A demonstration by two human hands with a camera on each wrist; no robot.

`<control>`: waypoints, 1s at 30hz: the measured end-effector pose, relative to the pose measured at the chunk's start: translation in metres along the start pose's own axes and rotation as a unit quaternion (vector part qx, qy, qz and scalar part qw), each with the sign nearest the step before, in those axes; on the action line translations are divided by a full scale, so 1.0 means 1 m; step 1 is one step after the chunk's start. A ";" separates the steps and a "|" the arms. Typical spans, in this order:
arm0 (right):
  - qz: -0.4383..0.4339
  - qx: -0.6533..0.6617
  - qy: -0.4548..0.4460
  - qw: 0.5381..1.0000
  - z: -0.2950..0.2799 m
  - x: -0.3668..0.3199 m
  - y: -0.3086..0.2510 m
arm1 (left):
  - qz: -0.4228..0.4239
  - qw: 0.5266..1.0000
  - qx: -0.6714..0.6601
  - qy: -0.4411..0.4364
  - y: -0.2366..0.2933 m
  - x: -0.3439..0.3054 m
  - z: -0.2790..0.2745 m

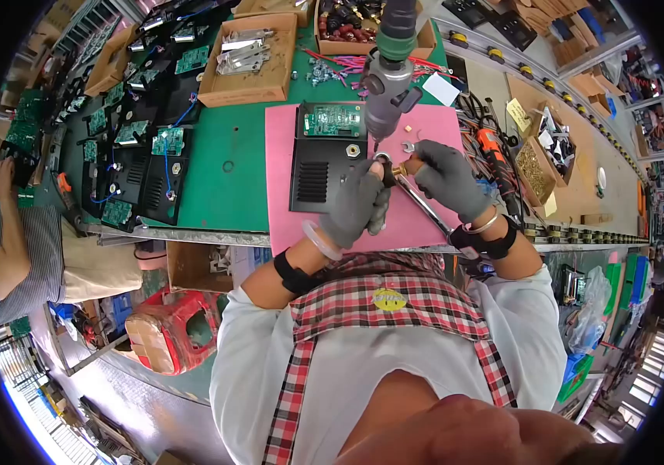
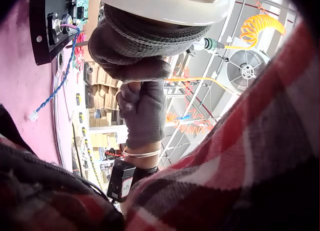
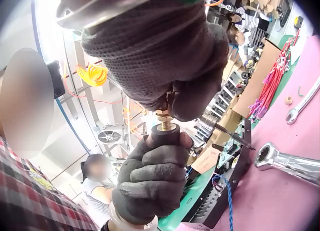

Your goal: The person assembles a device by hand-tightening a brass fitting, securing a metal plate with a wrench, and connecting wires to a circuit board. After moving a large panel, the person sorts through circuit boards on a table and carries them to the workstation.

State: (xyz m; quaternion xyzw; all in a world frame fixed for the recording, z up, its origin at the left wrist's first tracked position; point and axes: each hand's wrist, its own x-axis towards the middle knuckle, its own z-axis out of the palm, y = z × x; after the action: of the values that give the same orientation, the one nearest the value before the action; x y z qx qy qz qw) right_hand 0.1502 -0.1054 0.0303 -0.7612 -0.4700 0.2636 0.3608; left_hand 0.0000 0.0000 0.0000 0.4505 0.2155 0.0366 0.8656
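Note:
Both hands wear grey gloves and meet above the pink mat. My left hand wraps its fingers round a black cylindrical connector. A threaded brass stud sticks up from the connector's end. With thumb and finger, my right hand pinches the brass nut on that stud. A chrome ratchet wrench lies on the mat under the hands. Beside my left hand is a black slotted panel carrying a green circuit board. In the left wrist view, a blue twisted cable hangs from this panel.
A power driver hangs close above the hands, bit down. An open-end wrench lies on the mat. Black panels with boards fill the left side. Cardboard trays stand behind; an orange-handled tool lies right. Another person works at left.

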 end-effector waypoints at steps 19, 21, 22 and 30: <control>-0.153 -0.081 0.105 0.979 0.017 -0.006 -0.020 | 0.016 0.998 -0.051 -0.011 -0.003 -0.007 0.000; -0.214 -0.159 0.138 0.954 0.019 -0.007 -0.018 | -0.054 0.990 -0.115 -0.063 -0.003 -0.004 -0.008; -0.250 -0.187 0.151 0.938 0.018 -0.008 -0.018 | -0.088 0.981 -0.147 -0.088 -0.004 -0.002 -0.012; -0.167 0.084 0.040 0.982 -0.003 0.001 0.006 | -0.074 0.960 -0.218 -0.157 -0.006 0.002 -0.019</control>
State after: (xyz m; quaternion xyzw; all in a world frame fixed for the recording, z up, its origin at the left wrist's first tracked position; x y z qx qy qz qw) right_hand 0.1561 -0.1071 0.0277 -0.6489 -0.5517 0.2074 0.4812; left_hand -0.0068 0.0111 -0.0145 0.2339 0.0967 -0.0524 0.9660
